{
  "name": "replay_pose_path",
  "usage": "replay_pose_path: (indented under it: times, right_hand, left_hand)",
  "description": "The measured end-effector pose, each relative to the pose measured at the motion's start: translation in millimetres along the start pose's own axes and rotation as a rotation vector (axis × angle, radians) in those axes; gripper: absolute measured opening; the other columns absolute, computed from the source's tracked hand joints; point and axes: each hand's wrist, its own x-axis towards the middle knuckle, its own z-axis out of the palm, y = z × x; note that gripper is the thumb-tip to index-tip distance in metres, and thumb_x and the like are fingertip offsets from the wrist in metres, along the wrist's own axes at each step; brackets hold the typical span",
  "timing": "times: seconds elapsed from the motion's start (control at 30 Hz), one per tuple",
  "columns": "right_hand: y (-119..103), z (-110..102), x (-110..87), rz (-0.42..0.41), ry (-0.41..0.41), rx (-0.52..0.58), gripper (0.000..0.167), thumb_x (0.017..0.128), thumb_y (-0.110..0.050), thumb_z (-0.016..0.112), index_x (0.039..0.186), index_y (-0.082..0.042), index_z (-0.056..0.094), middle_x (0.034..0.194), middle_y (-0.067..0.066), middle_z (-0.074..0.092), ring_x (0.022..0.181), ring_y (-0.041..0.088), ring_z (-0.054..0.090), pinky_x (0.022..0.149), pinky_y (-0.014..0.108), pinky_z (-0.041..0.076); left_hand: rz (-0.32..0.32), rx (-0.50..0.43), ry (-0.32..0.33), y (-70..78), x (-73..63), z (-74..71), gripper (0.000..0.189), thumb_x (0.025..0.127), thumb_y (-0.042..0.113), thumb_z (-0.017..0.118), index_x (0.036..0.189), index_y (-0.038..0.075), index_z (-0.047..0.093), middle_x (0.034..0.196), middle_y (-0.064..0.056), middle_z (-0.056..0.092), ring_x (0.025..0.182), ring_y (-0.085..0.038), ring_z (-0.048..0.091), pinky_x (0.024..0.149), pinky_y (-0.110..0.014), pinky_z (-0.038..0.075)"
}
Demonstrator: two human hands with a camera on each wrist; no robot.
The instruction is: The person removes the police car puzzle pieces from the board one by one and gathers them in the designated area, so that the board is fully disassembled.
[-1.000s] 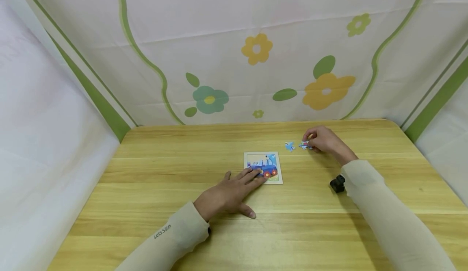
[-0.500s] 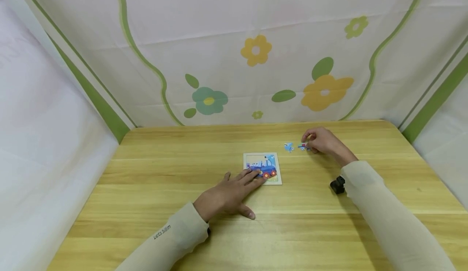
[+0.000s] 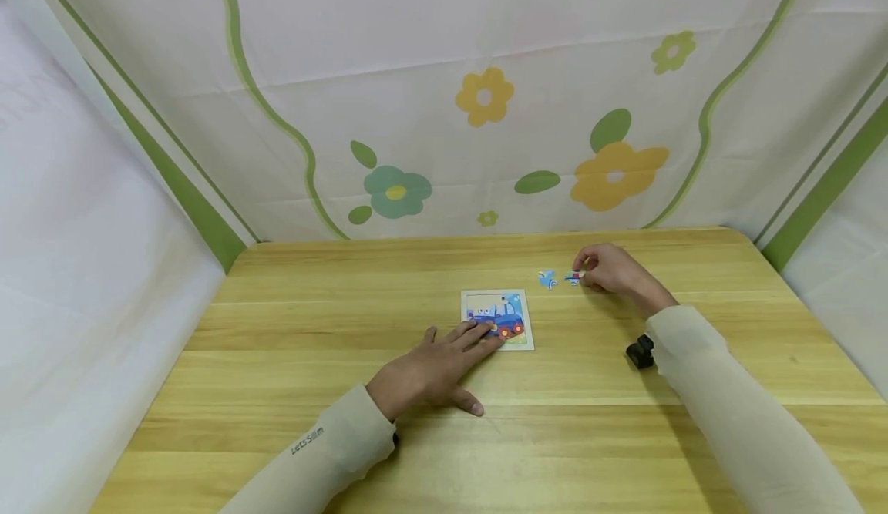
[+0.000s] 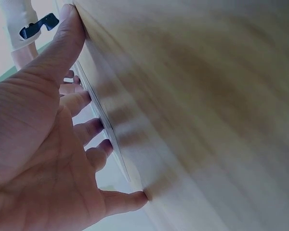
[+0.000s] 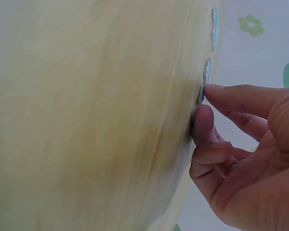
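Note:
My left hand rests fingers spread on a small square jigsaw puzzle with a pale frame and a picture of a blue vehicle with red wheels. In the left wrist view, several fingertips touch the frame's edge and the little finger lies on the table. Farther back to the right, my right hand pinches a blue and red puzzle piece at the tabletop between thumb and curled fingers. The right wrist view shows the thumb tip against a thin piece. A light blue puzzle piece lies just left of it.
Everything lies on a wooden table. A white curtain with printed flowers hangs close behind its back edge, and white cloth stands at both sides. A small black device is at the right cuff.
The puzzle piece at my right fingers has shifted and turned slightly, showing a different part of its print. My left hand stays on the puzzle; the head view tilts a little.

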Motion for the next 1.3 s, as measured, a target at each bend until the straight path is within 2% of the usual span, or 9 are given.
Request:
replay_pose_path:
  times: [0.23, 0.47, 0.63, 0.77, 1.03, 1.3]
  right_hand:
    - [-2.0, 0.5, -2.3, -0.002, 0.018, 0.012, 0.018, 0.092, 0.002, 0.066, 0.11, 0.003, 0.067, 0.081, 0.008, 0.056, 0.063, 0.017, 0.054, 0.056, 0.027, 0.044]
    - [-20.0, 6.6, -5.1, -0.134, 0.039, -0.04, 0.019, 0.093, 0.002, 0.064, 0.111, 0.003, 0.068, 0.097, 0.013, 0.06, 0.069, 0.015, 0.052, 0.057, 0.025, 0.044]
    - [-39.8, 17.3, -6.1, -0.252, -0.007, -0.043, 0.016, 0.095, 0.003, 0.067, 0.11, 0.003, 0.07, 0.104, 0.019, 0.067, 0.077, 0.02, 0.056, 0.066, 0.029, 0.049]
    - [-51.9, 28.7, -3.9, -0.314, -0.053, -0.069, 0.016, 0.094, 0.004, 0.069, 0.11, 0.002, 0.071, 0.108, 0.019, 0.069, 0.085, 0.023, 0.059, 0.074, 0.033, 0.051]
    - [-64.2, 51.3, 1.8, -0.362, -0.148, -0.07, 0.019, 0.093, 0.004, 0.069, 0.111, -0.003, 0.074, 0.113, 0.016, 0.068, 0.095, 0.024, 0.06, 0.085, 0.038, 0.052]
    - [-67.8, 61.3, 6.3, -0.4, -0.2, -0.072, 0.028, 0.091, 0.008, 0.063, 0.111, -0.006, 0.076, 0.11, 0.014, 0.064, 0.093, 0.023, 0.057, 0.084, 0.037, 0.051]
  left_hand:
    - [0.005, 0.001, 0.003, -0.5, -0.8, 0.6, 0.104, 0.087, 0.058, 0.074, 0.17, 0.032, 0.017, 0.178, 0.004, 0.008, 0.166, -0.024, 0.009, 0.126, -0.068, 0.02]
    - [0.005, 0.001, 0.003, -0.8, -1.3, -0.5, 0.104, 0.087, 0.058, 0.074, 0.17, 0.031, 0.017, 0.179, 0.004, 0.008, 0.165, -0.024, 0.01, 0.126, -0.068, 0.02]
    - [0.004, 0.004, 0.0, -1.0, -0.8, -1.4, 0.104, 0.088, 0.059, 0.073, 0.17, 0.032, 0.016, 0.179, 0.004, 0.007, 0.166, -0.023, 0.01, 0.126, -0.068, 0.02]
    - [0.005, 0.002, -0.004, -0.6, -0.2, -1.4, 0.103, 0.088, 0.06, 0.073, 0.17, 0.032, 0.016, 0.179, 0.004, 0.007, 0.166, -0.023, 0.009, 0.126, -0.068, 0.02]
    - [0.003, 0.032, -0.003, -0.9, 2.3, -1.2, 0.104, 0.087, 0.061, 0.072, 0.17, 0.032, 0.016, 0.178, 0.004, 0.008, 0.165, -0.023, 0.009, 0.126, -0.068, 0.022]
    - [0.001, 0.046, -0.006, -1.5, 3.3, -1.0, 0.103, 0.087, 0.061, 0.073, 0.17, 0.032, 0.018, 0.178, 0.004, 0.009, 0.165, -0.023, 0.01, 0.125, -0.068, 0.023]
